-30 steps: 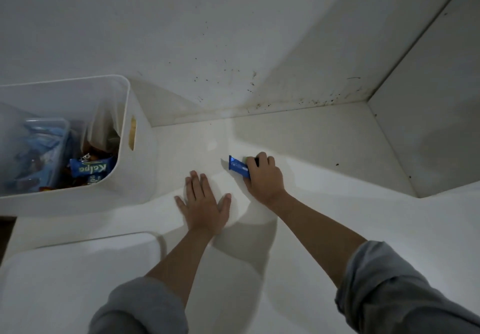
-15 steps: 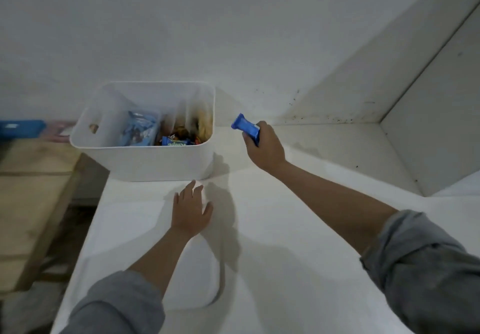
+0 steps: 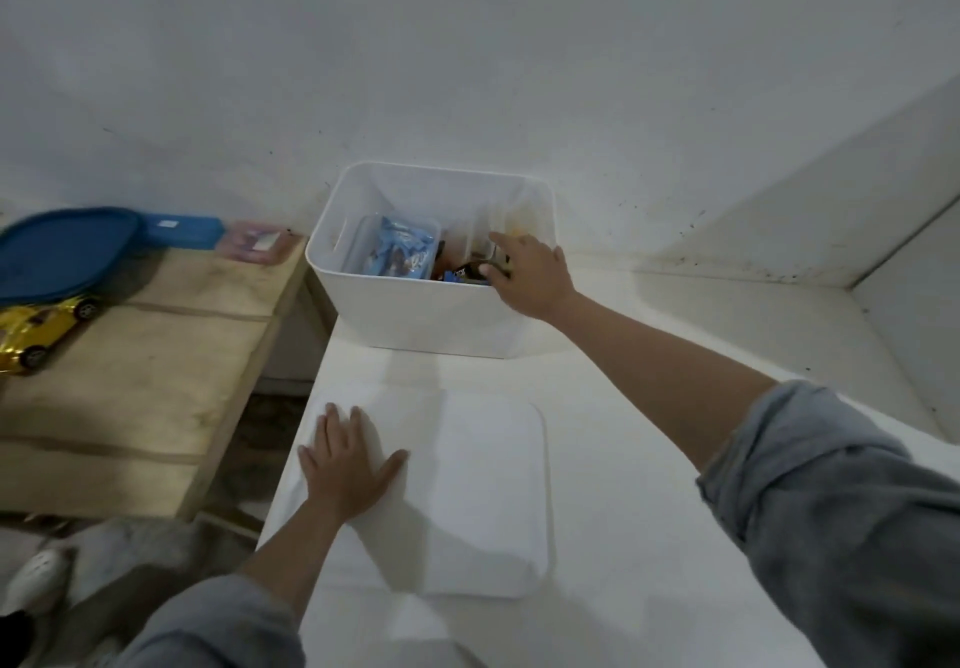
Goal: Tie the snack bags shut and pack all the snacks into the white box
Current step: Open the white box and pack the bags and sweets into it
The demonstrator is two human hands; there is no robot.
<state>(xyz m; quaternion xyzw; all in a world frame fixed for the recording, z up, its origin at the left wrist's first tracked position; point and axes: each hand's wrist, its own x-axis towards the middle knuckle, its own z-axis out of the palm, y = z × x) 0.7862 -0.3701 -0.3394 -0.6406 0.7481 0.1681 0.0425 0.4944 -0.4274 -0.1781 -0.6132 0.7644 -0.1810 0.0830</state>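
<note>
The white box [image 3: 415, 311] stands at the back of the white counter [image 3: 623, 459] against the wall. Inside it lie a light-blue snack bag [image 3: 399, 252], a dark and blue packet [image 3: 465, 272] and clear bags. My right hand [image 3: 530, 272] reaches over the box's front right rim, fingers fairly straight above the snacks, thumb beside the dark packet. I see nothing pinched in it. My left hand [image 3: 350, 470] rests flat on the left part of the white lid [image 3: 493, 491], which lies on the counter in front of the box.
A wooden bench [image 3: 140, 355] stands left of the counter, lower down. It carries a blue lid [image 3: 57, 252], a blue case [image 3: 179, 231], a pink item [image 3: 257, 244] and a yellow toy car [image 3: 36, 327]. A white shoe [image 3: 36, 571] is on the floor.
My right hand carried the blue snack bar from the counter to the box and now hovers inside it with straight fingers. My left hand slid onto the lid. The view swung left.
</note>
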